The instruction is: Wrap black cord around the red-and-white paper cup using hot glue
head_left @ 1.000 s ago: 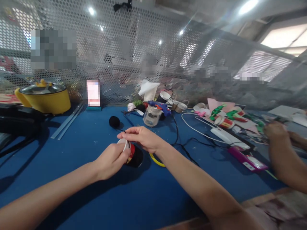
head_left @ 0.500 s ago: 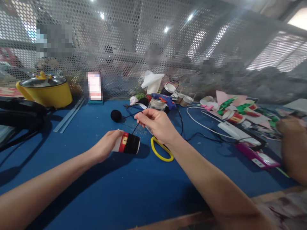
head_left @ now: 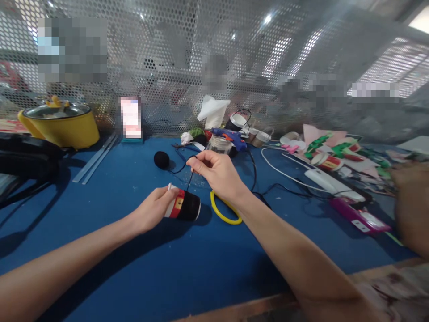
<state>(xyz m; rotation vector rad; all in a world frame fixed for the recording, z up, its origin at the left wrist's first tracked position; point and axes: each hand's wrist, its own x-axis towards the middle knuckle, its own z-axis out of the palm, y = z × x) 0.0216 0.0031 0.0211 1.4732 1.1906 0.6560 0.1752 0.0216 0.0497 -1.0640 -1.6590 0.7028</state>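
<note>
My left hand [head_left: 156, 208] is closed around the white end of a small paper cup [head_left: 189, 206], tilted on its side above the table. Black yarn wraps the cup's other end, and a red band with a gold buckle-like patch runs round its middle. Between thumb and fingertips, my right hand [head_left: 214, 172] pinches a strand of black yarn [head_left: 189, 180] that rises taut from the cup. The strand trails on to a black yarn ball [head_left: 161, 160] lying on the table. Beneath my right hand lies a yellow loop-shaped handle [head_left: 225, 214], partly hidden by the wrist.
A blue glue gun [head_left: 231, 137] rests by a glass jar [head_left: 219, 144] at the back. Yellow pot [head_left: 63, 127] and phone [head_left: 130, 117] stand left. Right are a white power strip [head_left: 331, 185], a purple device [head_left: 360, 217], craft scraps [head_left: 326, 147] and another person's arm [head_left: 414, 205].
My left hand and the cup have shifted slightly right and tilted further. The yarn between my right hand and the ball now hangs slacker.
</note>
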